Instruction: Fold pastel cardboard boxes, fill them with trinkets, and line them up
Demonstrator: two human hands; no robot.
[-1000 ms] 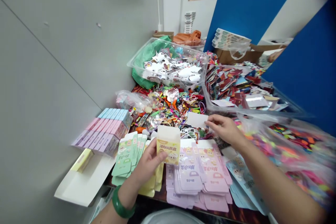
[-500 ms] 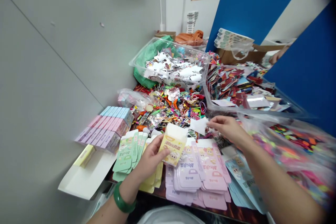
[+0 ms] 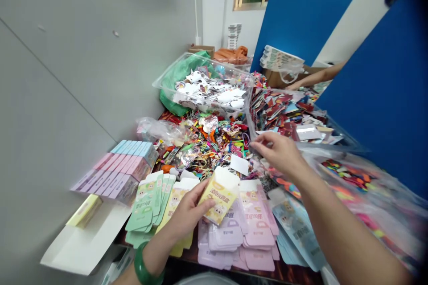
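My left hand [image 3: 192, 209] is closed around a small yellow cardboard box [image 3: 220, 198] with its top flap standing up. My right hand [image 3: 277, 149] hovers over a heap of small colourful trinkets [image 3: 214, 142], thumb and fingertips pinched together. Whether anything tiny sits between those fingertips I cannot make out. A white card [image 3: 239, 164] lies on the heap just below and left of them. Flat boxes are fanned along the near table edge: green [image 3: 143, 205], yellow [image 3: 174, 200], purple [image 3: 227, 227], pink [image 3: 256, 218] and blue [image 3: 296, 227].
Filled boxes [image 3: 117, 169] stand in rows at the left, beside a white open carton [image 3: 76, 240]. Behind the heap are clear bins of cut-outs [image 3: 209, 91] and cards [image 3: 284, 111]. Plastic bags [image 3: 354, 178] lie right. Another person's arm [image 3: 321, 75] reaches in beyond a blue panel [image 3: 384, 84].
My right hand has lifted slightly away from the white card, which stays on the heap. The yellow box is still in my left hand. The view has swung right, and another person's arm shows more.
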